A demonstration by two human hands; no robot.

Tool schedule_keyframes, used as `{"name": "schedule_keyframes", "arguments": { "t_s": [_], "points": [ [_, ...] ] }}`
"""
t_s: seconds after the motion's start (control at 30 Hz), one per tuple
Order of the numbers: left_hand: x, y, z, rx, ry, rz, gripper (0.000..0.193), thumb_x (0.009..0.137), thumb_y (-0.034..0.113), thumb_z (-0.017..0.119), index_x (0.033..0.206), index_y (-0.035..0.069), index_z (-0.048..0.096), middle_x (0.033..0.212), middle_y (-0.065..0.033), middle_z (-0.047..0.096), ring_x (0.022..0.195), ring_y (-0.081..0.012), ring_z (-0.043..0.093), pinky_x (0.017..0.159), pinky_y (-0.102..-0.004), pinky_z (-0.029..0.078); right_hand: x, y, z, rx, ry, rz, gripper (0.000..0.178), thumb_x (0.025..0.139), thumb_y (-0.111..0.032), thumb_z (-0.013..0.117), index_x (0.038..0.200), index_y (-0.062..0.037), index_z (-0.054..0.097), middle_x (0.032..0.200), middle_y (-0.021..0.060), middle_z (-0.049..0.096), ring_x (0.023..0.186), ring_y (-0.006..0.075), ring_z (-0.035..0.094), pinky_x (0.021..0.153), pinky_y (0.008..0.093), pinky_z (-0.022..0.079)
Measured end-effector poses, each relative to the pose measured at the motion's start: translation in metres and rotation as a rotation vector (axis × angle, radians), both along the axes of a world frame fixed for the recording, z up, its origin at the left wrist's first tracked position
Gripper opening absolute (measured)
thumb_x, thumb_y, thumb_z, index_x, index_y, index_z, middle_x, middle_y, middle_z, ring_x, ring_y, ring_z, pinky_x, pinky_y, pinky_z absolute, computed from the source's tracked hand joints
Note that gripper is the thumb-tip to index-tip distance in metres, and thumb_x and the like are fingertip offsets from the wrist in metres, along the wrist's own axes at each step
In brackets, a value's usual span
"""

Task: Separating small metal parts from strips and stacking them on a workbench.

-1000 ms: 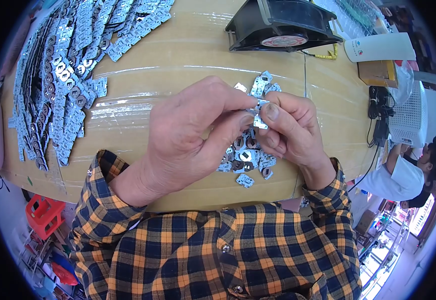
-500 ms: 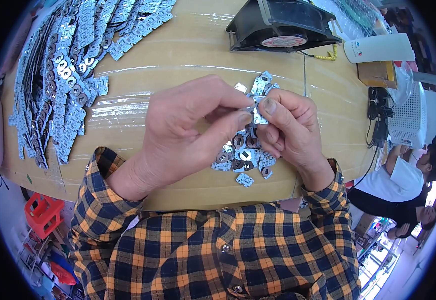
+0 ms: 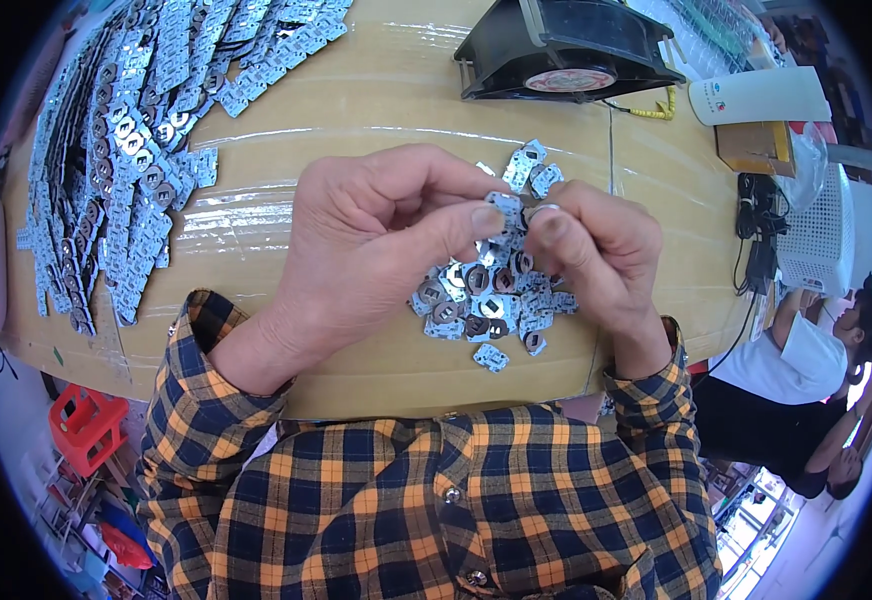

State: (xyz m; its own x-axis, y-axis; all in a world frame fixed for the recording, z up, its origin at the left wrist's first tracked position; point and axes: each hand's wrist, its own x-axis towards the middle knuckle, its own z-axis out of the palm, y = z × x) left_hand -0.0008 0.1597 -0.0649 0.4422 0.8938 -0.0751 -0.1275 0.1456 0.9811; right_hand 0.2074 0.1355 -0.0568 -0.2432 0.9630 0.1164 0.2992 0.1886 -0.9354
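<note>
Fan (image 3: 571,50) stands beyond loose boards (image 3: 476,280); left grip (image 3: 371,225) pinches one board (image 3: 502,203), right grip (image 3: 604,250) unclear.

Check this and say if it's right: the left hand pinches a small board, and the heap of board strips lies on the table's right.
The side is wrong: in the head view, the heap of board strips lies on the left of the table. The left hand does pinch a small board.
</note>
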Motion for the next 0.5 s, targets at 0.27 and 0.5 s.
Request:
{"name": "schedule_keyframes", "arguments": {
  "t_s": [0.27,0.5],
  "points": [
    [0.001,-0.005,0.0,-0.005,-0.035,-0.049,0.015,0.089,0.003,0.065,0.103,-0.002,0.068,0.082,-0.006,0.069,0.066,-0.0059,0.062,0.057,-0.0174,0.051,-0.007,-0.005,0.0,-0.029,-0.009,0.085,0.032,0.097,-0.023,0.056,0.076,0.0,0.059,0.064,0.0004,0.057,0.049,0.0035,0.046,0.044,0.0191,0.033],
    [0.0,-0.005,0.001,0.05,-0.118,-0.104,0.015,0.091,0.002,0.061,0.103,-0.004,0.067,0.086,-0.0088,0.068,0.065,-0.0076,0.063,0.057,-0.0203,0.054,-0.006,-0.009,0.014,-0.461,0.289,0.071,0.03,0.099,-0.024,0.055,0.079,-0.0021,0.064,0.063,-0.0018,0.058,0.051,0.0003,0.048,0.044,0.0164,0.035]
  ]
}}
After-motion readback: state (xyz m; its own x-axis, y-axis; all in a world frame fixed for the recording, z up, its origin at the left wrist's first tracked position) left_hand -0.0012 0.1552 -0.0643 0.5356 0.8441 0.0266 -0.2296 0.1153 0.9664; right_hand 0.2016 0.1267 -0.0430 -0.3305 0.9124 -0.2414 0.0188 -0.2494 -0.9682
